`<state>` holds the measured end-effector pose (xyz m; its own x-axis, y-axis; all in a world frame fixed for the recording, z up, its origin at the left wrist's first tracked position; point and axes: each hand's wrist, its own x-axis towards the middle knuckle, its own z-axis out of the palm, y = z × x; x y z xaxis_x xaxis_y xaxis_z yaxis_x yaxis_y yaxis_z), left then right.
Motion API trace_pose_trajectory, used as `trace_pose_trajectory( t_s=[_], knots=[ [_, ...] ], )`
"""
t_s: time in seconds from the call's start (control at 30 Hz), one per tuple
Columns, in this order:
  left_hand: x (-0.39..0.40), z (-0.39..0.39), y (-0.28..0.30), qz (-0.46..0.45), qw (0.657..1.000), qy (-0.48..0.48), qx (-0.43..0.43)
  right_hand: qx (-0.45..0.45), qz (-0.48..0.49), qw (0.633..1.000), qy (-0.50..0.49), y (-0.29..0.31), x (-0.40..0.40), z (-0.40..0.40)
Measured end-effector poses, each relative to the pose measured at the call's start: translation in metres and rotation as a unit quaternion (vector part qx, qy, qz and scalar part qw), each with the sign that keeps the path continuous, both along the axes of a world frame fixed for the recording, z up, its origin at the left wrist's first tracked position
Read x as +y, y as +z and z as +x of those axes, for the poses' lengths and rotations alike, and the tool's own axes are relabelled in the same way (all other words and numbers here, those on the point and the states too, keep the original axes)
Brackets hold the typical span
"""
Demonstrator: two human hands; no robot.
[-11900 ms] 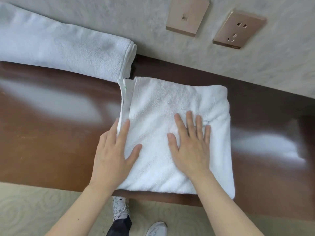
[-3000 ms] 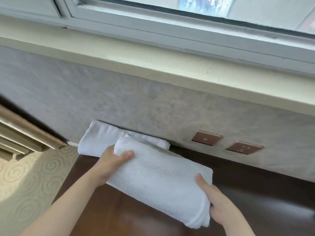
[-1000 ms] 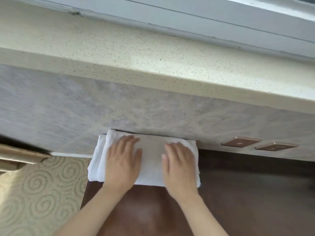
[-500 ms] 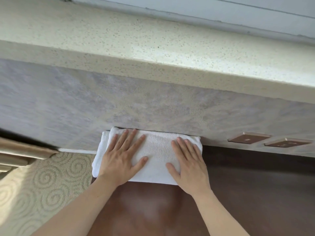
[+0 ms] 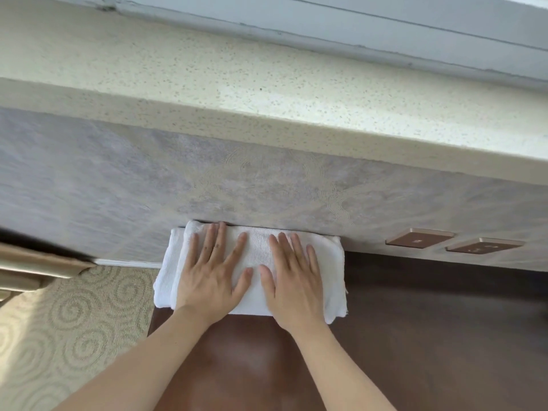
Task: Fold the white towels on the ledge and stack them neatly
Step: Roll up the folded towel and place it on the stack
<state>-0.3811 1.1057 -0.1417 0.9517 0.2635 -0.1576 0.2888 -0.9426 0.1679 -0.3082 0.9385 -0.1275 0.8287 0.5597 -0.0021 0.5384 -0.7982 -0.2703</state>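
Folded white towel laid on the lower towel at the far left end of the dark wooden tabletop, against the grey wall. Three seconds ago it was carried in both hands; now the left hand and right hand lie flat on top, fingers spread, their grip wide and holding nothing. The lower towel's edge shows at left, so the stack appears placed, with only squaring left.
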Motion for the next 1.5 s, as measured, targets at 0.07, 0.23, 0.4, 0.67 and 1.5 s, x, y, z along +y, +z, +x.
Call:
trace_pose_trajectory(
  t_s=[0.07,0.23,0.4,0.67,1.5],
  knots=[
    [0.009,-0.002,-0.004,-0.001,1.000,-0.027,-0.003,0.006,-0.027,0.999,0.044,-0.009,0.002,-0.003],
    [0.013,-0.002,-0.005,0.001,1.000,-0.026,0.004,0.001,-0.051,0.997,0.065,-0.021,-0.037,0.011],
    [0.012,0.000,-0.007,0.007,1.000,-0.018,0.003,-0.006,-0.019,1.000,0.015,-0.031,-0.093,0.016],
    [0.010,0.000,-0.004,0.023,1.000,-0.015,0.008,0.111,0.171,0.956,-0.210,-0.018,-0.096,-0.036],
    [-0.106,0.028,-0.006,0.093,0.966,-0.240,-0.026,0.172,0.181,0.957,-0.149,-0.015,-0.135,-0.034]
  ],
)
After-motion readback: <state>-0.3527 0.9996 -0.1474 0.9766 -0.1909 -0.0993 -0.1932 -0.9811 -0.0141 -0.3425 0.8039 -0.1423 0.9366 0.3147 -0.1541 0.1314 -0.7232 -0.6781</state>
